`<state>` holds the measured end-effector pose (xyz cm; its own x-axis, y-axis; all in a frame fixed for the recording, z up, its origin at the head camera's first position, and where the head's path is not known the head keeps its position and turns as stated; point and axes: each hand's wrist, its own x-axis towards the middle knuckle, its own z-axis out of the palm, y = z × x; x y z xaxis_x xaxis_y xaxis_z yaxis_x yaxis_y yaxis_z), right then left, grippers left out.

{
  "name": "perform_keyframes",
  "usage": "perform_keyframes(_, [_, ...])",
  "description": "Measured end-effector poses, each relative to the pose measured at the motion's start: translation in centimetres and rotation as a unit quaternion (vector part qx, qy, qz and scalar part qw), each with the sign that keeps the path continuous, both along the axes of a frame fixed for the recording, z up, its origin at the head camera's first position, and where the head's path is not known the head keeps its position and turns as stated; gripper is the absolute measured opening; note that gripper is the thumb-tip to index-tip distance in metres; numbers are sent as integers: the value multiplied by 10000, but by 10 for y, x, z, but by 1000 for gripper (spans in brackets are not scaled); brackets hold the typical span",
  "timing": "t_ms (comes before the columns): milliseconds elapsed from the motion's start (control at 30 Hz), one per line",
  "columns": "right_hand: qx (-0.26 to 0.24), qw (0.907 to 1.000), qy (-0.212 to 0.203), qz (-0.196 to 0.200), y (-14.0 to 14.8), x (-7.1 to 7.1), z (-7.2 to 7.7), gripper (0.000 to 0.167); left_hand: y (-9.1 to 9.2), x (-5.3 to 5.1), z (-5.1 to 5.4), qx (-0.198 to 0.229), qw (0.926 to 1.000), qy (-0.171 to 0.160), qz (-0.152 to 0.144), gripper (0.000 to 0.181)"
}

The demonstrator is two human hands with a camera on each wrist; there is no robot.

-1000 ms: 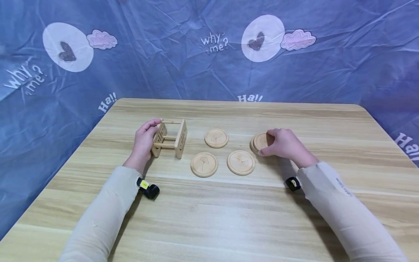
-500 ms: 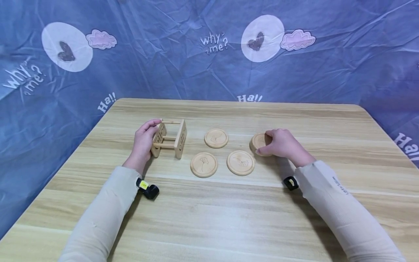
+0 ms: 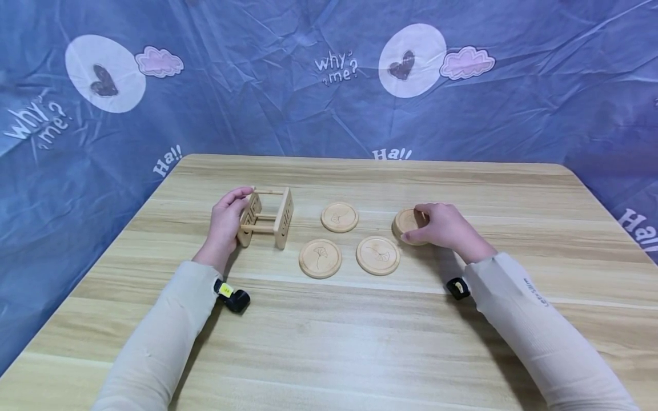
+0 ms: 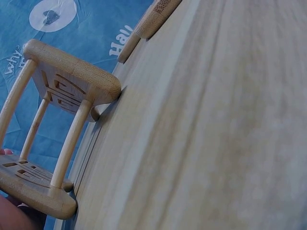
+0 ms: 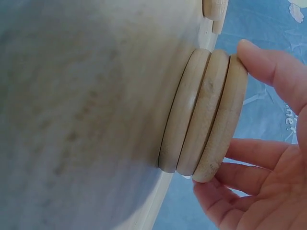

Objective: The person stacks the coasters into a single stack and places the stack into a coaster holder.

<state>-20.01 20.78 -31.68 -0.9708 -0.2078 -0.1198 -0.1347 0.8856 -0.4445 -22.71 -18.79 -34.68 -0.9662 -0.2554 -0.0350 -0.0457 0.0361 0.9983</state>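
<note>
In the head view, my left hand (image 3: 224,220) holds the near-left side panel of a small wooden coaster rack (image 3: 284,220), two panels joined by round rods. No coaster sits between them. To the right, my right hand (image 3: 448,229) is at a stack of round wooden coasters (image 3: 404,227). The right wrist view shows three coasters in that stack, with my thumb and fingers pinching opposite edges of the top coaster (image 5: 224,120). It rests against the middle coaster (image 5: 204,112). The left wrist view shows the rack (image 4: 72,136) standing on the table, my fingers partly hidden behind its panel.
Three single coasters lie flat between rack and stack: one at the back (image 3: 340,217), a front-left coaster (image 3: 320,258) and a front-right coaster (image 3: 378,256), each with an engraved leaf. A blue printed cloth (image 3: 288,85) hangs behind the wood-grain table (image 3: 329,342).
My right hand has shifted slightly left and lowered the top coaster, which stood offset from the stack and is now lined up on it. My left hand and the rack have stayed put.
</note>
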Motion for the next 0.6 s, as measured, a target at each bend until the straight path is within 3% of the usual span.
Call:
perform_keyframes(167, [-248,9994,-184,-150,0,2,4,96,0,0,0,57,10000,-21,5,26])
perform_keyframes(600, [-570,9976,277,279,-11,8,2,95,0,0,1,65,10000,-20,-25,28])
